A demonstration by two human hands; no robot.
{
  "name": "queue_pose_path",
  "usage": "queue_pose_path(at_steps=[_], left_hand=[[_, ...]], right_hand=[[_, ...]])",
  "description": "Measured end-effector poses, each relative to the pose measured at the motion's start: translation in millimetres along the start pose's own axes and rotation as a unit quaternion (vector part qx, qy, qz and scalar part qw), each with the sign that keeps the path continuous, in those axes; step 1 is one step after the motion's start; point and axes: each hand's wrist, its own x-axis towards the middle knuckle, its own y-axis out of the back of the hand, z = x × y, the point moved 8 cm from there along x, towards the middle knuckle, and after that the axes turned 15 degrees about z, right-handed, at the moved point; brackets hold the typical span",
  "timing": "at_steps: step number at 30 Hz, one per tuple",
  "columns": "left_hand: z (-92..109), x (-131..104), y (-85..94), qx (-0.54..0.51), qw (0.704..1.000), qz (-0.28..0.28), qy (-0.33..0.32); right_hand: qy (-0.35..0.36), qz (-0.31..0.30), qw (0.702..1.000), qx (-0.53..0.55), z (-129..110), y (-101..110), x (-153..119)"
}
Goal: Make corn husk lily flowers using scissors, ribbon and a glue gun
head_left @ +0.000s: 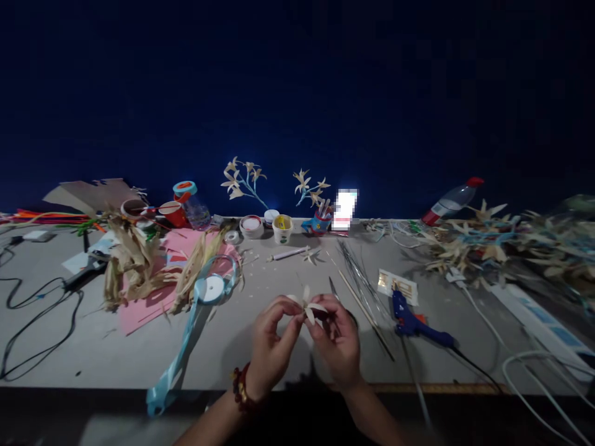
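Observation:
A small pale flower (308,306) with narrow pointed petals is held between both hands above the front middle of the table. My left hand (275,341), with a beaded bracelet at the wrist, pinches its left side. My right hand (338,337) has its fingers closed on the right side of the same flower. The fingers cover the flower's centre and underside. Beyond the hands, a loose pale flower (316,256) lies beside a white pen-like stick (289,253).
Blue ribbon roll (211,289), dried husks (132,266) and pink paper (139,314) lie left. Wires (360,272) and a blue glue gun (413,325) lie right, with a corded power strip (548,328) farther over. Small tubs (282,230) and a lit phone (344,209) stand behind.

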Motion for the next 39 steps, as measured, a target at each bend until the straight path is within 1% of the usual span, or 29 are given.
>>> queue_pose_path(at_steps=[5, 8, 12, 15, 19, 34, 39], left_hand=[[9.2, -4.0, 0.0, 0.009, 0.998, -0.009, -0.063], [11.0, -5.7, -0.3, 0.017, 0.997, -0.012, -0.08], [11.9, -5.6, -0.8, 0.031, 0.996, -0.011, -0.079], [14.8, -5.5, -0.1, 0.043, 0.995, -0.002, -0.09], [16.8, -5.9, 0.9, 0.062, 0.993, 0.007, -0.098], [24.9, -6.7, -3.1, 0.067, 0.99, -0.016, -0.124], [20.3, -5.5, -1.4, 0.056, 0.994, -0.004, -0.092]], right_hand=[[0.025, -0.011, 0.999, 0.02, -11.7, -4.0, 4.2], [0.041, -0.014, 0.999, 0.012, -15.7, -4.7, 5.2], [0.036, -0.018, 0.999, 0.009, -12.8, -4.3, 3.4], [0.024, -0.021, 0.999, -0.001, -8.3, -3.0, 1.3], [0.018, -0.013, 1.0, -0.005, -5.9, -0.5, 0.2], [-0.009, -0.006, 0.999, 0.034, -5.7, -2.5, 2.8], [-0.029, -0.009, 0.999, 0.043, -5.8, -3.7, 4.1]])
